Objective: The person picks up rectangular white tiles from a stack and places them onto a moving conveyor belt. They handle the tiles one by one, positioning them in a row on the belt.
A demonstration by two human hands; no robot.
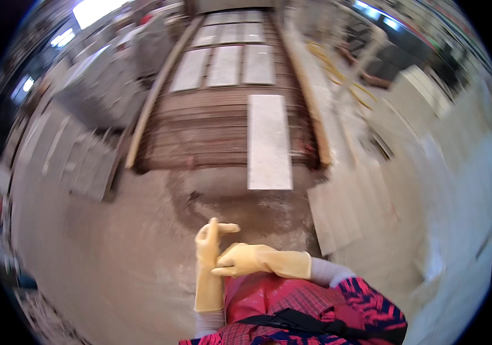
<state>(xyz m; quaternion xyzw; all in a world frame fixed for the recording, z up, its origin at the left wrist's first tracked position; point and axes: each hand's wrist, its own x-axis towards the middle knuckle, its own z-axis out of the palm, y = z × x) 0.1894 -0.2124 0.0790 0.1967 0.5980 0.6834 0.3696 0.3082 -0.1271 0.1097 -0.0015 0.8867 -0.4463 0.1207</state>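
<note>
Both hands are up in front of the chest, each in a pale yellow rubber glove. The left hand (208,241) stands upright, fingers pointing up and thumb poking out to the right, holding nothing. The right hand (240,260) comes across from the right, fingers loosely curled, and its fingertips are pinching at the left glove (208,287) near the heel of the palm. That glove is long and smooth, running well down the forearm to a cuff over a grey sleeve. The right glove (283,263) is the same yellow, ending in a straight cuff against another grey sleeve (329,270). Below the hands there is a shiny red apron (260,293) and a dark strap across it.

Ahead, across a wet, muddy concrete floor (114,241), sits a roller conveyor (200,132) with rusty brown rollers between 2 pale side rails. 1 long white stone slab (269,141) lies on it lengthwise, its near end reaching the conveyor's front edge, well apart from the hands. Further back, 3 more pale slabs (223,66) lie side by side. Grey slabs (79,161) lean in a stack to the left, and more pale slabs (343,207) lie to the right.
</note>
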